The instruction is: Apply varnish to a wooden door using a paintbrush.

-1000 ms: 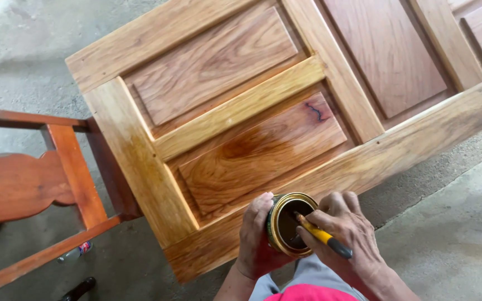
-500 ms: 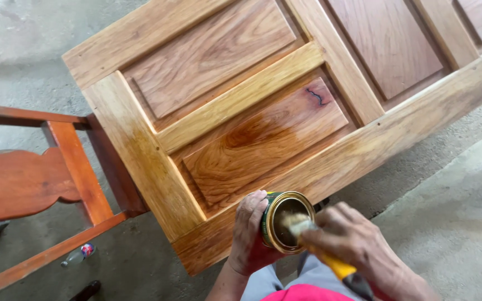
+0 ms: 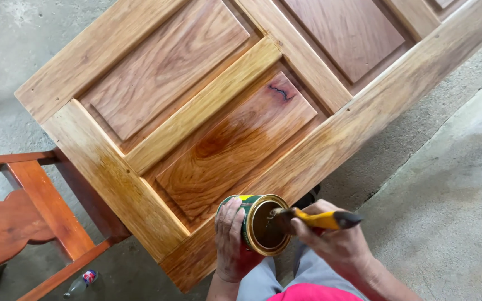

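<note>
Panelled wooden door: lying flat and slantwise over the concrete floor, one end resting on a reddish wooden chair; the near panel is gleaming wet and darker.

Open tin can: tilting on its side at the door's near edge, mouth facing right.

Left hand: fingers wrapping around the can's body, holding it.

Right hand: fingers closing on a yellow-handled brush, its tip sitting at the can's mouth.

Small plastic bottle: lying on the floor under the chair.

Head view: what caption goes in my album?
Left hand holds tin, right hand dips brush, over a door.
</note>
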